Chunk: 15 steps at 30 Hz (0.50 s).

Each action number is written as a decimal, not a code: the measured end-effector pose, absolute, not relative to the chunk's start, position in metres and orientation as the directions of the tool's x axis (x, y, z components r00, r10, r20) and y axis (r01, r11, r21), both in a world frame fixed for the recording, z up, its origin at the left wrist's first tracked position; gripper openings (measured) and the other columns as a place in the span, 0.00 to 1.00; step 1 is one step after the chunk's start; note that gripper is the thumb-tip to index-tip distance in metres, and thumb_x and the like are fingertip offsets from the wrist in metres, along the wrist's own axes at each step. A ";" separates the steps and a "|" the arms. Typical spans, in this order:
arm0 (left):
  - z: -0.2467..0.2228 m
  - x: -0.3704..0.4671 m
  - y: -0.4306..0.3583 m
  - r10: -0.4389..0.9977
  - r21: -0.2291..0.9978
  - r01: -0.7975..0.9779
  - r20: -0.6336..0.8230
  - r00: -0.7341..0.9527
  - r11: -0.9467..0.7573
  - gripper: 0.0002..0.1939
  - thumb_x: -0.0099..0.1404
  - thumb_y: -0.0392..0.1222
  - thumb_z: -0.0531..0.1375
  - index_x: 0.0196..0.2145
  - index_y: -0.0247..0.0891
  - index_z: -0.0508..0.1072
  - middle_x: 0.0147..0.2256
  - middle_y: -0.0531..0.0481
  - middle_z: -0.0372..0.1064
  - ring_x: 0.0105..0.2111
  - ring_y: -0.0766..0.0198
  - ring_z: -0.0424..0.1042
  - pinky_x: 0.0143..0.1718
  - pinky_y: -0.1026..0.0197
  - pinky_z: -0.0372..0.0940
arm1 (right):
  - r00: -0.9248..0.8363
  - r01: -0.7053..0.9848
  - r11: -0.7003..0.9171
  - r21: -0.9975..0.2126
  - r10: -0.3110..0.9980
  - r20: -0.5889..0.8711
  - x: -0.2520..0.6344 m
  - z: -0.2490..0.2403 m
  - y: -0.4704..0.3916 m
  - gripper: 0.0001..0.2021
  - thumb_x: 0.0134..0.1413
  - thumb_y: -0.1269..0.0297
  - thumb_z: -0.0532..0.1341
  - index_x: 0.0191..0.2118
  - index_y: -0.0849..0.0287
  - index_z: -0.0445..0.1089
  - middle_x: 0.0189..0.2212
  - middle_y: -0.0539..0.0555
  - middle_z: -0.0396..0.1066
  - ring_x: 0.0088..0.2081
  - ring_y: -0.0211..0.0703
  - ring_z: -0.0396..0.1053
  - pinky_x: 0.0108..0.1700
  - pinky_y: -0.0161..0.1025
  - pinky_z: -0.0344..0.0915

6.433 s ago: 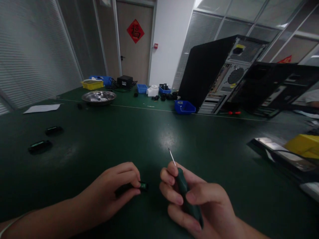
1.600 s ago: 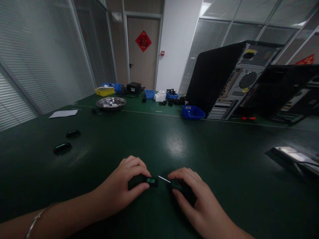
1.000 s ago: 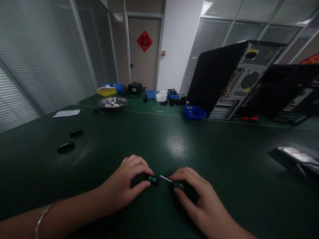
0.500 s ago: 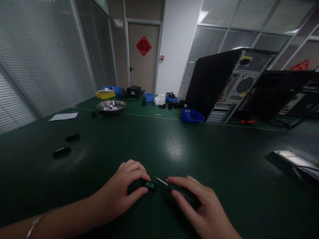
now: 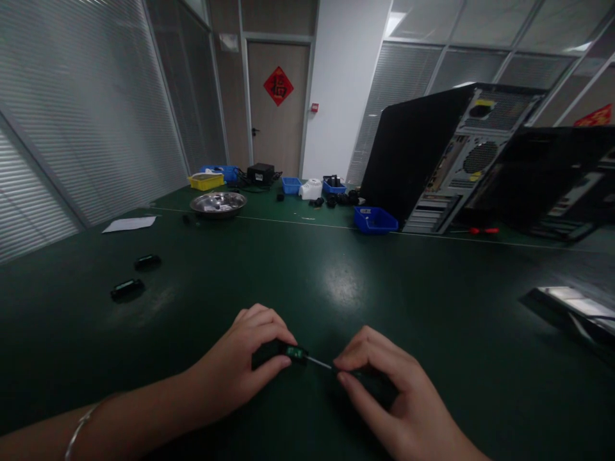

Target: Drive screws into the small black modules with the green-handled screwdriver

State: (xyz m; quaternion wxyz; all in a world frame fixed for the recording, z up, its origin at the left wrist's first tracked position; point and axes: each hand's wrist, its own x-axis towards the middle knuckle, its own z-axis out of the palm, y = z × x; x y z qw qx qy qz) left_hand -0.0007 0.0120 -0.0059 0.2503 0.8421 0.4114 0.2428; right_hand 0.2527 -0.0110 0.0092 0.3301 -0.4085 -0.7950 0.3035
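The small black case (image 5: 296,353) lies on the dark green counter (image 5: 250,275), near the person's side, a green circuit board showing in its open top. The left hand (image 5: 239,362) holds it, thumb on the near side and fingers on the far side, narrowed around its left part; much of the case is hidden beneath the hand. A thin bracelet (image 5: 77,434) circles the left wrist.

The right hand (image 5: 408,397) holds a screwdriver (image 5: 319,363), thumb and fingers drawn close at the front of its dark handle, which is mostly covered. The thin shaft slants toward the left hand, and its tip meets the right end of the case, seemingly touching it.

Well apart, on the left of the counter, lie a second case (image 5: 127,289) and, just beyond it, a third case (image 5: 147,261). Farther back are a white sheet of paper (image 5: 129,224), a shiny metal bowl (image 5: 218,203) and a blue bin (image 5: 376,221) just beside a tilted-looking black computer tower (image 5: 418,147).
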 end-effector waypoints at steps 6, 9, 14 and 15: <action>-0.004 0.000 0.012 0.813 0.623 0.569 0.201 0.546 -0.536 0.10 0.65 0.32 0.60 0.43 0.42 0.74 0.41 0.48 0.72 0.44 0.54 0.68 0.45 0.52 0.59 | -0.478 0.462 0.486 -0.742 0.841 0.253 0.252 0.012 -0.013 0.07 0.59 0.73 0.57 0.34 0.57 0.71 0.33 0.54 0.70 0.34 0.44 0.71 0.34 0.39 0.68; -0.005 -0.001 0.012 0.806 0.628 0.557 0.206 0.555 -0.543 0.11 0.65 0.32 0.60 0.43 0.42 0.74 0.41 0.48 0.73 0.44 0.54 0.68 0.46 0.51 0.60 | -0.477 0.467 0.486 -0.739 0.842 0.252 0.251 0.013 -0.013 0.07 0.59 0.74 0.57 0.35 0.57 0.71 0.34 0.54 0.70 0.34 0.43 0.71 0.35 0.39 0.68; -0.008 -0.003 0.013 0.795 0.662 0.507 0.234 0.559 -0.552 0.16 0.64 0.31 0.61 0.48 0.43 0.72 0.43 0.48 0.74 0.45 0.55 0.69 0.48 0.51 0.63 | -0.478 0.477 0.484 -0.733 0.843 0.246 0.251 0.012 -0.015 0.07 0.59 0.73 0.57 0.34 0.56 0.70 0.33 0.54 0.70 0.34 0.44 0.71 0.34 0.39 0.68; -0.009 -0.003 0.014 0.791 0.674 0.489 0.244 0.561 -0.554 0.18 0.63 0.31 0.62 0.50 0.43 0.71 0.43 0.48 0.74 0.45 0.55 0.70 0.48 0.51 0.63 | -0.480 0.480 0.487 -0.730 0.842 0.246 0.251 0.011 -0.015 0.07 0.59 0.73 0.57 0.34 0.56 0.70 0.33 0.54 0.70 0.34 0.44 0.71 0.34 0.39 0.68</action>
